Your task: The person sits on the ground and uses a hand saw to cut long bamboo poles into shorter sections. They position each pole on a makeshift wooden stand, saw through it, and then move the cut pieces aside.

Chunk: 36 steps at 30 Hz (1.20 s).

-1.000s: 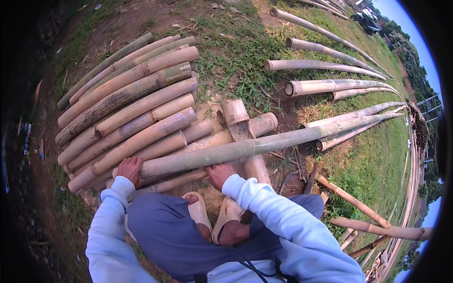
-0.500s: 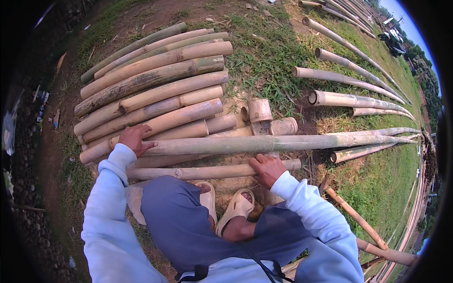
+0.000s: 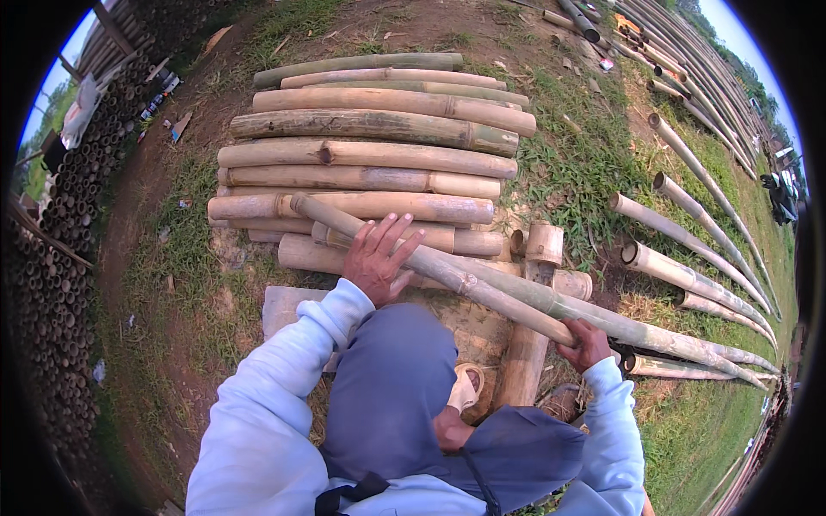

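Note:
A cut bamboo pole [image 3: 477,289] slants across in front of my knees, its left end over the stacked pieces. My right hand [image 3: 589,344] is closed around its right end. My left hand [image 3: 377,258] lies across the pole's left part with its fingers spread, touching it from above. Under that pole runs a longer, greenish bamboo pole [image 3: 619,322], reaching far to the right. Both rest or pass over a low bamboo support [image 3: 544,244], though the exact contact is hidden. Beyond my hands, several cut bamboo lengths [image 3: 379,155] lie side by side on the ground.
Several long bamboo poles [image 3: 688,272] fan out over the grass at the right, with more at the far right. A thick bamboo piece [image 3: 523,365] lies beside my foot. Stacked bamboo [image 3: 73,301] shows its round ends along the left.
The cut pole near my feet has been lifted and tilted across the long pole. My left hand has moved from the long pole onto it; my right hand grips its end. The view has shifted.

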{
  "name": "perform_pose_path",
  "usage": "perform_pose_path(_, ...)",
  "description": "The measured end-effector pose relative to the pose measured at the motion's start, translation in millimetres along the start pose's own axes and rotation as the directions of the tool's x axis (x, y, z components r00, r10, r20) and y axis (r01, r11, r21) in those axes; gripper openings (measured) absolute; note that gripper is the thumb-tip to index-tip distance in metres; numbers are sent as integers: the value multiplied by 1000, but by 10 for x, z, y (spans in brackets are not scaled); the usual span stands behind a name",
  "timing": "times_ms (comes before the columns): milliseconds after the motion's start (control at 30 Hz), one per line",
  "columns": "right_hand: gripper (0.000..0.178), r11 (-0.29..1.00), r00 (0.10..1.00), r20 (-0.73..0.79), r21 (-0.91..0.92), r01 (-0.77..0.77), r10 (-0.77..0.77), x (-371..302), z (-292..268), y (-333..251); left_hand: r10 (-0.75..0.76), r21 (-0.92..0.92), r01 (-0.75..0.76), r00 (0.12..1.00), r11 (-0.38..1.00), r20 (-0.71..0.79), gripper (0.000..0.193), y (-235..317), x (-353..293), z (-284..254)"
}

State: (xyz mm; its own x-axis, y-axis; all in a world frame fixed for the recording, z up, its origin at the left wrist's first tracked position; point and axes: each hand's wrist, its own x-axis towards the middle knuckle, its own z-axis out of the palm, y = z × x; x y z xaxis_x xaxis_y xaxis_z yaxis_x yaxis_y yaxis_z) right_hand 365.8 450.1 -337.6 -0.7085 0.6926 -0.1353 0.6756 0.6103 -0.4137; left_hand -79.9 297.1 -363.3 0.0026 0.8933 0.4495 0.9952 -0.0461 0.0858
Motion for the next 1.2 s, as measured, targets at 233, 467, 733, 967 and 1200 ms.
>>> perform_pose_path(233,57,998,998,40,-32,49,-47,161,-114,123,-25,-130,61,966,990,259,67,-169,-81,448)
perform_pose_path(467,60,999,996,75,-20,50,-49,476,-386,-102,-78,-133,108,974,985,211,60,-180,-20,445)
perform_pose_path(733,52,993,997,67,-106,51,-44,534,-289,-21,-90,-161,133,964,978,251,69,-234,-132,611)
perform_pose_path(967,54,978,987,-98,-180,107,-127,604,145,311,101,-109,-68,939,992,329,86,76,155,724)
perform_pose_path(1200,64,968,999,-13,-247,31,-36,472,257,371,335,-195,-273,805,942,489,105,788,846,852)
